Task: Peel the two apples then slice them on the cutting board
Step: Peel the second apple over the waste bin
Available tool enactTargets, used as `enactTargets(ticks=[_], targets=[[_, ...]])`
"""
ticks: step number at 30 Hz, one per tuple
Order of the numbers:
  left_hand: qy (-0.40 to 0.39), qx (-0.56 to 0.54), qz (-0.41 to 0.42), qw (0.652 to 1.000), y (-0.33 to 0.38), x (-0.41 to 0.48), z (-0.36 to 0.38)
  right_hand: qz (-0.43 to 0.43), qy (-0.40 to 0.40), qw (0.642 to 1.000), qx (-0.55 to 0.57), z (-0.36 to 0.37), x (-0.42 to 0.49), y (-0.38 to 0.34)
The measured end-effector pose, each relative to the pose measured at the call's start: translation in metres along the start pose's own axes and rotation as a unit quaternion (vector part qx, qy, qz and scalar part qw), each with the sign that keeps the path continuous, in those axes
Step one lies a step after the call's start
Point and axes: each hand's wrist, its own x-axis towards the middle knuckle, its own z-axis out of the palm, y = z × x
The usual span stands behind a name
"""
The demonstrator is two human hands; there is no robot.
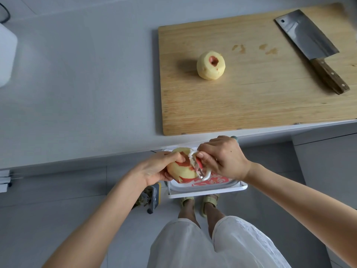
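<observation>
One apple (pixel 182 173) part-hidden: left hand (pixel 156 169), peeler (pixel 197 169) (board (pixel 251 97) cropped).

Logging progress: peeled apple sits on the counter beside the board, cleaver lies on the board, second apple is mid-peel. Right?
Not quite. The head view shows the peeled apple on the cutting board itself, not the counter; cleaver and second apple are as stated.

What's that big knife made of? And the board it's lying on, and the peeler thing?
The cleaver has a shiny grey blade that reflects light, likely steel; its brown streaky handle with rivets looks like wood. The cutting board looks like pale matte wood, showing grain lines. The peeler looks like smooth white plastic, probably.
</observation>
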Motion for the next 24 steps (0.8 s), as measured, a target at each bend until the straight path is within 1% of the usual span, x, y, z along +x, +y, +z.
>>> enactTargets(ticks=[5, 9, 10, 11, 13, 14, 15, 16, 17, 18, 19, 20, 21, 22, 23, 24], targets=[[-0.005, -0.025, -0.002, 1.0, 0.001, 0.001, -0.007, 0.012, 0.01, 1.0, -0.015, 0.006, -0.002, 0.016], [-0.075, -0.066, 0.005, 0.995, 0.002, -0.001, -0.011, 0.035, -0.03, 0.998, -0.05, 0.011, -0.013, 0.034], [-0.081, -0.068, 0.011, 0.994, 0.003, -0.002, -0.012, 0.049, -0.037, 0.997, -0.057, 0.011, -0.017, 0.037], [-0.075, -0.06, 0.016, 0.995, 0.005, -0.001, -0.013, 0.068, -0.044, 0.995, -0.066, 0.009, -0.021, 0.038], [-0.033, -0.029, 0.027, 0.999, 0.008, 0.0, -0.011, 0.119, -0.052, 0.987, -0.093, 0.011, -0.022, 0.034], [-0.008, -0.014, 0.029, 0.999, 0.009, 0.002, -0.01, 0.156, -0.085, 0.979, -0.103, 0.014, -0.019, 0.031], [0.012, -0.003, 0.029, 0.999, 0.009, 0.004, -0.008, 0.202, -0.147, 0.963, -0.104, 0.017, -0.016, 0.028], [0.032, 0.006, 0.03, 0.999, 0.009, 0.006, -0.007, 0.252, -0.227, 0.936, -0.093, 0.02, -0.012, 0.025], [0.053, 0.014, 0.031, 0.998, 0.007, 0.009, -0.005, 0.311, -0.32, 0.893, -0.052, 0.022, -0.009, 0.024], [0.078, 0.019, 0.03, 0.996, 0.006, 0.012, -0.005, 0.393, -0.391, 0.832, 0.032, 0.023, -0.006, 0.024], [0.099, 0.023, 0.029, 0.994, 0.005, 0.015, -0.004, 0.474, -0.426, 0.76, 0.128, 0.023, -0.004, 0.023], [0.114, 0.026, 0.028, 0.993, 0.004, 0.017, -0.004, 0.525, -0.45, 0.7, 0.178, 0.024, -0.004, 0.021], [0.123, 0.027, 0.027, 0.992, 0.003, 0.018, -0.003, 0.536, -0.466, 0.682, 0.177, 0.026, -0.006, 0.019], [0.126, 0.026, 0.025, 0.991, 0.002, 0.018, -0.002, 0.5, -0.478, 0.713, 0.115, 0.027, -0.008, 0.016], [0.126, 0.021, 0.024, 0.991, 0.002, 0.018, -0.002, 0.432, -0.477, 0.765, 0.007, 0.026, -0.01, 0.012], [0.126, 0.016, 0.024, 0.992, 0.001, 0.018, -0.001, 0.371, -0.433, 0.815, -0.104, 0.026, -0.013, 0.011]])
